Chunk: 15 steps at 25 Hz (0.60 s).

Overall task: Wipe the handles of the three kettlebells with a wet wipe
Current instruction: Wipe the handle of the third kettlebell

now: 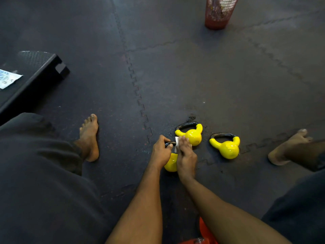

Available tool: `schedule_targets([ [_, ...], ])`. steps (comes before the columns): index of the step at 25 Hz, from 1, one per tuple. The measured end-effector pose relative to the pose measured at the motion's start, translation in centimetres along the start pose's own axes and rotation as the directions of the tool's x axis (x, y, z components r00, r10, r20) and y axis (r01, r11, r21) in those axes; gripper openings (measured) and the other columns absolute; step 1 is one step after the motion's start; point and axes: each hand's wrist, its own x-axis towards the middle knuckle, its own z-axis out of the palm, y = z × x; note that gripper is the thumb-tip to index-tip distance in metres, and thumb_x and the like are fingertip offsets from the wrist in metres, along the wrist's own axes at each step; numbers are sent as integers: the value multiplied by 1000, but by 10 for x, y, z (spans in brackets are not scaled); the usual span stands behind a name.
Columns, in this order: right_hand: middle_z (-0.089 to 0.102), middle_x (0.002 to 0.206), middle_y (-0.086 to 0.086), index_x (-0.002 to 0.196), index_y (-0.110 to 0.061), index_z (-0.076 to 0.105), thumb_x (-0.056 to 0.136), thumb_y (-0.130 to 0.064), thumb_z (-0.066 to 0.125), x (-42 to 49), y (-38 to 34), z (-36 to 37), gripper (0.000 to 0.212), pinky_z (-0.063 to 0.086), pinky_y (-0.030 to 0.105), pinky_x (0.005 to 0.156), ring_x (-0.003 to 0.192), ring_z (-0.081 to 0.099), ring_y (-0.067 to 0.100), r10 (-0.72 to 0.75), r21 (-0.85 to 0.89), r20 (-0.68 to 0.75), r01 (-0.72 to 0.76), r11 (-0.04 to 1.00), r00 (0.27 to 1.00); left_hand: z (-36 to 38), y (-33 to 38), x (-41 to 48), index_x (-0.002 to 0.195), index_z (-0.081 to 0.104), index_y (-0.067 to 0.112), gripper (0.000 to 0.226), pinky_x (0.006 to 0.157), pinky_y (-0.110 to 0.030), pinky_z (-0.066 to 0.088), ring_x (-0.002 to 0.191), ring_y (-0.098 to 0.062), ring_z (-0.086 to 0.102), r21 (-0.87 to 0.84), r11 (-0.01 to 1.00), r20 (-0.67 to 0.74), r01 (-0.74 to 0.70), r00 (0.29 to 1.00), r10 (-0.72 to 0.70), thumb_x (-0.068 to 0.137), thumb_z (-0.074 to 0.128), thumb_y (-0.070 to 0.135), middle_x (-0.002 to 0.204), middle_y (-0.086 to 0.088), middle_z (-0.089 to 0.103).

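Three yellow kettlebells with black handles lie on the dark rubber floor. The nearest kettlebell (pixel 171 163) is mostly hidden under my hands. My left hand (pixel 161 153) grips its black handle (pixel 170 144) at the left end. My right hand (pixel 186 155) holds a white wet wipe (pixel 177 142) wrapped against the same handle. A second kettlebell (pixel 192 135) lies just beyond my hands, untouched. The third kettlebell (pixel 227 147) lies on its side further right.
My bare feet rest on the mat at left (pixel 88 138) and right (pixel 288 149). A black bench (pixel 35 74) at left carries a wet wipe packet (pixel 8 78). A red mesh bin (pixel 219 12) stands at the back. Something orange (pixel 204 231) sits by my forearms.
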Motion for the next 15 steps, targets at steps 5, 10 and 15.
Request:
schedule_targets([
  [5, 58, 137, 7, 132, -22, 59, 95, -8, 54, 7, 19, -17, 40, 36, 22, 106, 133, 49, 20, 47, -10, 18, -47, 999, 999, 1, 2, -1, 91, 54, 17, 7, 71, -27, 40, 85, -16, 57, -31, 999, -3, 12, 1000, -12, 90, 60, 15, 94, -1, 62],
  [10, 61, 134, 6, 132, -20, 59, 95, -10, 56, 5, 12, -10, 38, 42, 28, 106, 130, 51, 16, 111, 27, -37, -110, 994, 993, 0, 3, 1, 94, 52, 18, 7, 72, -28, 40, 87, -16, 56, -6, 1000, 30, 14, 999, -14, 92, 59, 16, 97, -2, 61],
  [15, 59, 134, -5, 129, -15, 62, 95, -7, 55, 10, 6, -11, 36, 29, 8, 108, 132, 46, 6, -32, 31, 46, 31, 999, 998, 0, 4, 0, 92, 53, 19, 8, 72, -26, 40, 86, -15, 57, -10, 1000, 25, 1, 1000, -1, 91, 60, 15, 96, 0, 61],
])
